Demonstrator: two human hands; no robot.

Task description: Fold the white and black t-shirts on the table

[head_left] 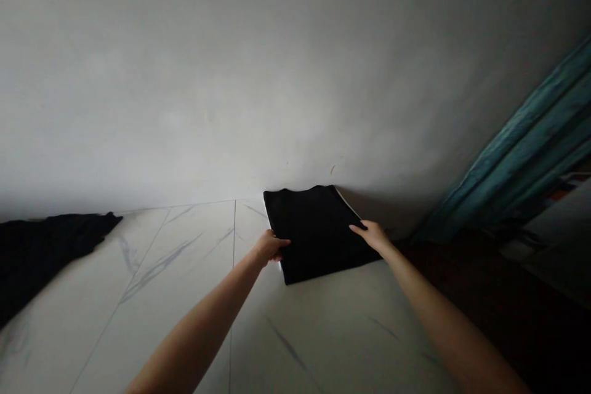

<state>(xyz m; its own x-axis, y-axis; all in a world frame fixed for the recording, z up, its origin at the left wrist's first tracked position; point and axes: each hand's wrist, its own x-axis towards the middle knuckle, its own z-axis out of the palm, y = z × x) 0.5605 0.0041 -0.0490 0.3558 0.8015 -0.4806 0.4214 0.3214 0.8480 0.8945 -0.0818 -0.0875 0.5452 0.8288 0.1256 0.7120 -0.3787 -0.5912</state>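
A folded black garment lies on the white marble-patterned floor, close against the wall. My left hand grips its left edge, thumb on top and fingers curled under. My right hand rests on the garment's right edge with fingers pointing across the cloth; whether it grips is unclear. A thin pale layer shows under the garment's edges.
A second black cloth lies spread on the floor at the far left. A plain grey wall rises just behind the folded garment. A teal curtain hangs at the right, with dark flooring below it.
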